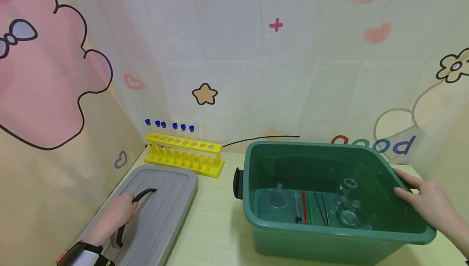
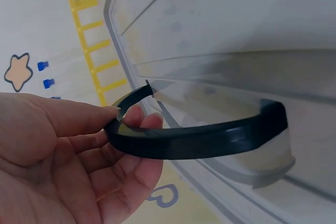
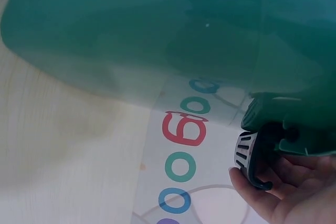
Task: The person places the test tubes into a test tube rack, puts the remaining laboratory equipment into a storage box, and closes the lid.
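Observation:
My left hand (image 1: 116, 217) pinches the black handle (image 2: 194, 142) of a flat grey lid (image 1: 166, 201), thumb on one side and fingers on the other. The lid lies at the left of the table. At the right end of a green plastic bin (image 1: 322, 239), my right hand (image 1: 434, 203) grips the rim. Its fingers lie around a black latch (image 3: 245, 150) in the right wrist view. Inside the bin are a clear round funnel-like piece (image 1: 277, 198), a syringe (image 1: 297, 207), red (image 1: 304, 208) and green (image 1: 311, 209) sticks, tweezers (image 1: 323, 209) and clear glassware (image 1: 348, 215).
A yellow test tube rack (image 1: 183, 158) stands behind the lid, with several blue caps (image 1: 174, 126) showing above it. Another black latch (image 1: 238, 183) juts from the bin's left end. A patterned curtain (image 1: 256, 95) hangs behind the pale table (image 1: 212, 217).

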Demonstrator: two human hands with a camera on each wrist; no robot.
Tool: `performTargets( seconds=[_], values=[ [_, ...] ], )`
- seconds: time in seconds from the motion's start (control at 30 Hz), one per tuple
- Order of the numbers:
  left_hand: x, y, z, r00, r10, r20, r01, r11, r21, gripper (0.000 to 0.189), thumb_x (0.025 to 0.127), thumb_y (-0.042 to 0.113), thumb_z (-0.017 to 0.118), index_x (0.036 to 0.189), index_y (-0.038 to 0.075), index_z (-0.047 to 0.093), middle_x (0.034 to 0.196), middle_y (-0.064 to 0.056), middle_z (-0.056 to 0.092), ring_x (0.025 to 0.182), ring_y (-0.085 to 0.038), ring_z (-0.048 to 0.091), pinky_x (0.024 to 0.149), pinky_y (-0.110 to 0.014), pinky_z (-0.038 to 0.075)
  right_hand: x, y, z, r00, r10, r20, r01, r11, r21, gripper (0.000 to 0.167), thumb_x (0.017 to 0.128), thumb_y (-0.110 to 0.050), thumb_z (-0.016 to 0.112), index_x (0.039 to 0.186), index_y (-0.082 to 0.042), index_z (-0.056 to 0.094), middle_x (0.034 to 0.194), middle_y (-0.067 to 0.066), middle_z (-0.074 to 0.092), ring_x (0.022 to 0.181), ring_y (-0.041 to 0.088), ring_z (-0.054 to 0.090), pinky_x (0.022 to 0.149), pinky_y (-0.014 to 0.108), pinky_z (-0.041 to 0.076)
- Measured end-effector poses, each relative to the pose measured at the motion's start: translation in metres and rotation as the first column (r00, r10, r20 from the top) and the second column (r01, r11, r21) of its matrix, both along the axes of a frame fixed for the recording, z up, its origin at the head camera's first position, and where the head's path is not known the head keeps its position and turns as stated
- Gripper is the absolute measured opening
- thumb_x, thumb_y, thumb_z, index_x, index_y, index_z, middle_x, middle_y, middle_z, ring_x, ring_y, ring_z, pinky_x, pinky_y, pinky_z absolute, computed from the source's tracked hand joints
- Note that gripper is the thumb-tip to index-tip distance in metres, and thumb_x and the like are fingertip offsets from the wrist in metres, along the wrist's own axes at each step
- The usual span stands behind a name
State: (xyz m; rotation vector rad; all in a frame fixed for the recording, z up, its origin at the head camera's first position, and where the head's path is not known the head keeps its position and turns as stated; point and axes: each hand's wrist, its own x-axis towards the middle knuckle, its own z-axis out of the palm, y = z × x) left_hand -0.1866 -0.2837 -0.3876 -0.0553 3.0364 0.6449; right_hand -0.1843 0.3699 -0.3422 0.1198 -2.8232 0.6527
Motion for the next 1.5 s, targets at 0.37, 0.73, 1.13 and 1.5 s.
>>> performTargets(
  seconds=[0.37, 0.73, 1.13, 1.5],
  values=[
    [0.01, 0.008, 0.024, 0.986, -0.042, -0.159, 0.039, 0.999, -0.019, 0.02, 0.09, 0.001, 0.046, 0.07, 0.001, 0.044, 0.052, -0.001, 0.042, 0.044, -0.015, 0.042, 0.042, -0.031, 0.034, -0.001, 0.001, -0.001, 1.0, 0.002, -0.002, -0.002, 1.0, -0.004, 0.05, 0.088, -0.013, 0.058, 0.124, 0.016, 0.038, 0.107, 0.045, 0.041, 0.09, 0.057, 0.044, 0.065, 0.057, 0.038],
    [0.015, 0.031, 0.057, 0.939, -0.114, -0.323, 0.097, 0.993, -0.068, 0.02, 0.09, 0.001, 0.049, 0.071, 0.004, 0.043, 0.055, -0.001, 0.038, 0.047, -0.016, 0.037, 0.042, -0.031, 0.031, 0.001, 0.0, 0.002, 1.0, -0.003, -0.016, 0.003, 1.0, 0.004, 0.049, 0.088, -0.013, 0.059, 0.124, 0.015, 0.039, 0.108, 0.045, 0.04, 0.092, 0.058, 0.042, 0.066, 0.058, 0.036],
    [0.015, 0.06, 0.085, 0.928, -0.144, -0.344, 0.128, 0.989, -0.069, 0.017, 0.091, 0.005, 0.049, 0.074, 0.005, 0.045, 0.057, -0.001, 0.037, 0.048, -0.015, 0.036, 0.043, -0.03, 0.03, -0.001, 0.0, -0.003, 1.0, 0.001, -0.031, -0.001, 1.0, -0.002, 0.049, 0.087, -0.015, 0.059, 0.123, 0.014, 0.042, 0.108, 0.043, 0.042, 0.092, 0.056, 0.043, 0.065, 0.058, 0.036],
    [0.007, 0.084, 0.104, 0.916, -0.201, -0.348, 0.171, 0.978, -0.116, 0.013, 0.091, 0.007, 0.052, 0.078, 0.004, 0.05, 0.058, 0.0, 0.041, 0.05, -0.016, 0.037, 0.044, -0.03, 0.03, 0.002, -0.013, 0.001, 0.998, 0.02, -0.055, -0.022, 1.0, -0.02, 0.047, 0.086, -0.011, 0.061, 0.121, 0.016, 0.043, 0.105, 0.04, 0.048, 0.09, 0.053, 0.047, 0.062, 0.051, 0.039]
  ],
)
